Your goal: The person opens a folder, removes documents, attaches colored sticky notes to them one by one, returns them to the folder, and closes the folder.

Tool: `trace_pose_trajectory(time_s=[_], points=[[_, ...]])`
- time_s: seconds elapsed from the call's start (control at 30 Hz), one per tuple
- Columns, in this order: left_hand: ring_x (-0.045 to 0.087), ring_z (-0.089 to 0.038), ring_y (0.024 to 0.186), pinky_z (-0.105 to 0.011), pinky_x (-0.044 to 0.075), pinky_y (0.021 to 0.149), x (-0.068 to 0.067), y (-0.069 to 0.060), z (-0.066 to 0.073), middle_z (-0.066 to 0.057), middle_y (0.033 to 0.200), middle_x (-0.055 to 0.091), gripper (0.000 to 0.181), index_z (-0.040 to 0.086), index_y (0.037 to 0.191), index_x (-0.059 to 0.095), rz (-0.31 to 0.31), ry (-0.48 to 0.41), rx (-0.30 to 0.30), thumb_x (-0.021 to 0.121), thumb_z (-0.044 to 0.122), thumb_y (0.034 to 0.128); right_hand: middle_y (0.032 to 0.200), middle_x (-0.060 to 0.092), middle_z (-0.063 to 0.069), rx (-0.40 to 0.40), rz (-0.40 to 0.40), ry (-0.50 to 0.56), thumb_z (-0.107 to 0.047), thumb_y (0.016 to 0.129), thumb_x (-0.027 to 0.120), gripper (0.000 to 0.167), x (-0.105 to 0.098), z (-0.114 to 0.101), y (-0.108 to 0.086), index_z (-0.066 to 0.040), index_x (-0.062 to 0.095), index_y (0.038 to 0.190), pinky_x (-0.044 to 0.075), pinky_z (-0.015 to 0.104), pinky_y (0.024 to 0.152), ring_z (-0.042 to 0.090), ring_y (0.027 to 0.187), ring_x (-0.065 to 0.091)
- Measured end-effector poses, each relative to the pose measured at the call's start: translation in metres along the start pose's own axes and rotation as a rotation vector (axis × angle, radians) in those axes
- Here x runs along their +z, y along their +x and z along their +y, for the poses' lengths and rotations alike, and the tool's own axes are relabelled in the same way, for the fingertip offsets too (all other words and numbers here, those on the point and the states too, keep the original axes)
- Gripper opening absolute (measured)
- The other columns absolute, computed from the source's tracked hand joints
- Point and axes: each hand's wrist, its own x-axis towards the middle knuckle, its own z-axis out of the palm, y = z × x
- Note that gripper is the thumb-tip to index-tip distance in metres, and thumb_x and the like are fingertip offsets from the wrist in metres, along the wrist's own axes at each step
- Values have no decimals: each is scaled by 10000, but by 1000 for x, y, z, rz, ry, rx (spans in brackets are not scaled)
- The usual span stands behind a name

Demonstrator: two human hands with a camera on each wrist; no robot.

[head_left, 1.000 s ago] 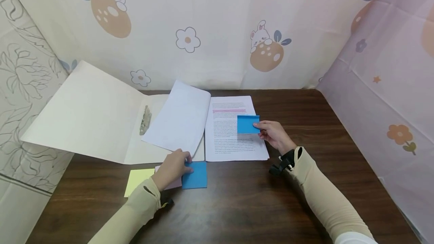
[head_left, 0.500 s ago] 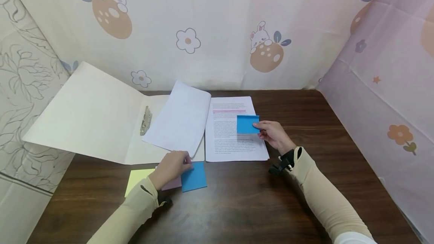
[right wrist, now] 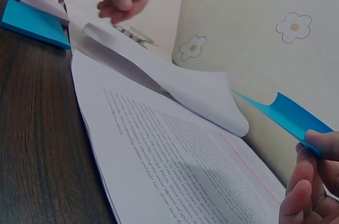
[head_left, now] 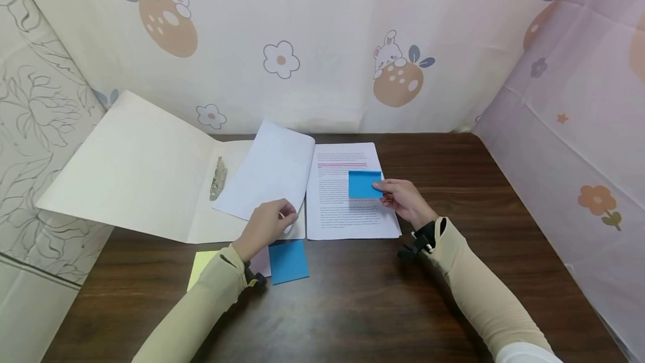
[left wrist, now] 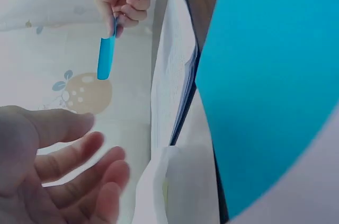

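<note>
My right hand [head_left: 407,201] pinches a single blue sticky note [head_left: 360,185] by its right edge, above the printed pages [head_left: 345,214]. In the right wrist view the note's top edge curls over. My left hand [head_left: 267,223] hovers over the lower part of a turned-over sheet [head_left: 269,170], its fingers loosely bent. The left wrist view shows nothing between that hand's thumb and fingers. Just below it on the table lies a blue sticky note pad [head_left: 289,263], next to a lilac pad [head_left: 261,262] partly hidden by the left wrist.
A white folder [head_left: 136,172] lies open at the left with its cover raised and a metal clip [head_left: 218,179] inside. A yellow sticky note pad [head_left: 200,265] sits partly behind the left sleeve. Patterned curtain [head_left: 322,43] borders the dark wooden table [head_left: 353,307].
My left hand has left the blue pad and moved up toward the turned-over sheet. The blue pad has turned slightly. The right hand holds its note in nearly the same place.
</note>
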Motion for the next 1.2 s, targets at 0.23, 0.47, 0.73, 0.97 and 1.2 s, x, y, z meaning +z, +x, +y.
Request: trace_pose_trajectory(time_s=[0.23, 0.47, 0.73, 0.97, 1.2], points=[[600, -172, 842, -296, 521, 716, 1, 17, 4, -36, 971, 714, 170, 123, 1039, 684, 99, -116, 48, 634, 253, 942, 759, 597, -18, 4, -1, 4, -235, 916, 679, 337, 7, 1, -1, -24, 572, 1155, 481, 183, 598, 121, 637, 529], [628, -190, 916, -347, 552, 819, 3, 31, 12, -46, 1023, 712, 182, 125, 1072, 666, 111, -218, 63, 637, 251, 944, 753, 581, -10, 0, -21, 22, -218, 917, 676, 319, 14, 1, -2, -16, 579, 1144, 478, 191, 604, 125, 635, 514], [637, -210, 934, -356, 560, 842, 5, 44, 22, -74, 1068, 706, 214, 109, 1117, 657, 108, -281, 95, 621, 242, 953, 754, 587, -7, 1, -27, 26, -225, 916, 678, 338, 19, -5, -4, -19, 565, 1159, 479, 190, 611, 126, 641, 519], [665, -226, 944, -366, 566, 829, 13, 52, 30, -98, 1073, 718, 227, 113, 1145, 670, 89, -307, 120, 626, 217, 949, 769, 610, -11, 5, -44, 32, -237, 910, 686, 344, 22, -4, -4, -24, 573, 1155, 486, 194, 622, 128, 648, 524], [657, -231, 957, -364, 559, 842, 21, 64, 42, -96, 1094, 715, 228, 129, 1153, 679, 61, -319, 130, 617, 226, 956, 755, 608, -8, 12, -47, 30, -243, 913, 682, 371, 24, -4, -4, -6, 567, 1175, 484, 193, 622, 129, 638, 525]])
